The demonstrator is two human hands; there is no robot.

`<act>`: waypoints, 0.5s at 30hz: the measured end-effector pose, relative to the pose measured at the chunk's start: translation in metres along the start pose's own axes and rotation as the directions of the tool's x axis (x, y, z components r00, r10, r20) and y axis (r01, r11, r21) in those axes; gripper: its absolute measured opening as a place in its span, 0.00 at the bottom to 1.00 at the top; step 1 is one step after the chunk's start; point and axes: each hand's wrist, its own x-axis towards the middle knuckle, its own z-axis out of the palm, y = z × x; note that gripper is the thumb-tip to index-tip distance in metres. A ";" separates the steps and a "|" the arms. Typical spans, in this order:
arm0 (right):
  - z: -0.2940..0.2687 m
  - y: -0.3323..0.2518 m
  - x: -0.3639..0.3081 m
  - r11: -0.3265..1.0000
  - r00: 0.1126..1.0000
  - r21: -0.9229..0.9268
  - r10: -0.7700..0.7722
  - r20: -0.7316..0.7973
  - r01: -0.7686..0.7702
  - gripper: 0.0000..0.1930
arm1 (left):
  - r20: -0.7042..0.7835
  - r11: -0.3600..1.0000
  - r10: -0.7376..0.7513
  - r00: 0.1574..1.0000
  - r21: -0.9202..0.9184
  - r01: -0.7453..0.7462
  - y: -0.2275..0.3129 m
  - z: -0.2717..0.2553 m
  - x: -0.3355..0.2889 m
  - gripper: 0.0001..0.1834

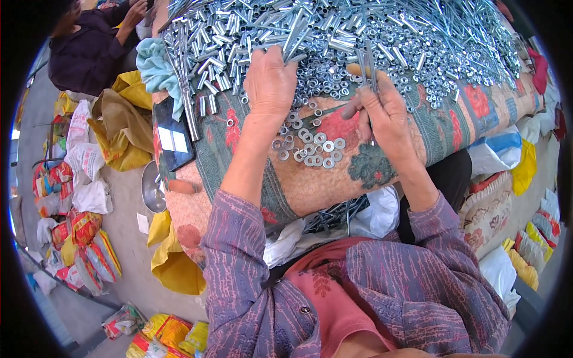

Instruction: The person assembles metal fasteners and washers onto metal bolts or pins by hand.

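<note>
My left hand [271,83] reaches into the near edge of a heap of short metal tubes [218,45]. Its fingers are curled together, and what they pinch is hidden; several slim rods [294,37] stick up beside the fingertips. My right hand [382,110] is closed on a few thin metal rods [367,65], held upright over the cloth-covered table. Tan covers sit on some of its fingers. Between the hands lie loose flat washers [310,146] on the flowered cloth [310,188]. Beyond them spreads a pile of small nuts [340,71].
At the left edge lie a dark phone [173,140], a bundle of long metal rods [188,101] and a light-blue cloth [158,62]. More long rods [459,27] are heaped at far right. A metal bowl [153,188] and yellow sacks [176,253] are below left. Another person [89,48] sits at upper left.
</note>
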 end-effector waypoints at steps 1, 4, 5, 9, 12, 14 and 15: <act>-0.001 -0.004 0.000 1.000 0.999 -0.020 0.018 0.046 -0.017 0.16 | -0.013 0.998 0.009 1.000 -0.056 -0.009 -0.005 -0.002 0.000 0.14; -0.010 -0.011 0.001 0.997 0.987 -0.031 0.076 0.138 -0.073 0.18 | 0.135 0.930 -0.052 0.989 -0.355 0.098 0.000 -0.025 -0.004 0.13; -0.010 -0.012 0.001 0.994 0.974 -0.017 0.112 0.196 -0.110 0.20 | 0.331 0.770 -0.132 0.934 -0.559 0.307 0.002 -0.035 -0.008 0.12; -0.013 -0.010 0.002 0.988 0.949 0.016 0.141 0.281 -0.151 0.20 | 0.629 0.279 -0.133 0.766 -0.717 0.638 0.007 -0.051 -0.023 0.07; -0.011 -0.011 0.001 0.980 0.917 0.005 0.184 0.355 -0.199 0.21 | 0.686 0.124 -0.088 0.722 -0.712 0.691 0.006 -0.056 -0.030 0.07; -0.010 -0.014 -0.001 0.977 0.899 -0.043 0.208 0.386 -0.208 0.21 | 0.744 0.036 -0.029 0.667 -0.666 0.745 0.007 -0.056 -0.034 0.09; -0.009 -0.014 -0.001 0.977 0.898 -0.044 0.209 0.387 -0.208 0.21 | 0.757 0.011 -0.003 0.654 -0.653 0.757 0.008 -0.057 -0.035 0.10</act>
